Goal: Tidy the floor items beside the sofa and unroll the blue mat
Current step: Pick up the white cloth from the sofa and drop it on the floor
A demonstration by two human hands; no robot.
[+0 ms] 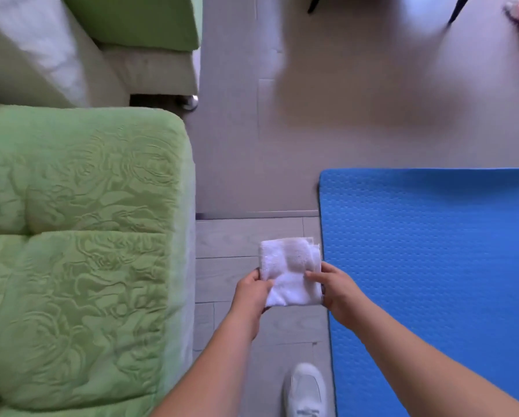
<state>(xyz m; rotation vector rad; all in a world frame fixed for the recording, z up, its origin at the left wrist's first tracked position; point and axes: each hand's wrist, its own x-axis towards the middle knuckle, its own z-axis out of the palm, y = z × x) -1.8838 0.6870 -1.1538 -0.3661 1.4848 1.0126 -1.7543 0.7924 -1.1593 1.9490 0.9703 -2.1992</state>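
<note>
1. Currently both hands are clamped on a folded white towel (289, 273), held in the air over the floor (246, 164) strip between the sofa (80, 236) and the blue mat (432, 266).
2. Left hand (252, 291) pinches the towel's edge nearest the sofa; right hand (331, 288) pinches the edge nearest the mat, thumb on top. The hands are apart, with the towel's width between them.
3. Blue mat lies flat on the floor on the side of the towel away from the sofa; its visible part is already unrolled. Whether a rolled end remains is out of view.
4. Judgement: the step in hand is finishing the towel's fold, or carrying it to a resting place. The far corner toward the mat looks loose and uneven.
5. To do it well: keep even tension from both hands so the layers stay aligned; square that loose corner before letting go.
6. Likely resting place: the sofa cushion, just beside the left hand. Set it down flat, pressing the fold, releasing one hand at a time.
7. Risk: a one-handed release in mid-air lets the layers fall open.
8. A white shoe (304, 391) stands below the towel, close to the mat's edge; step clear of the mat.
</note>
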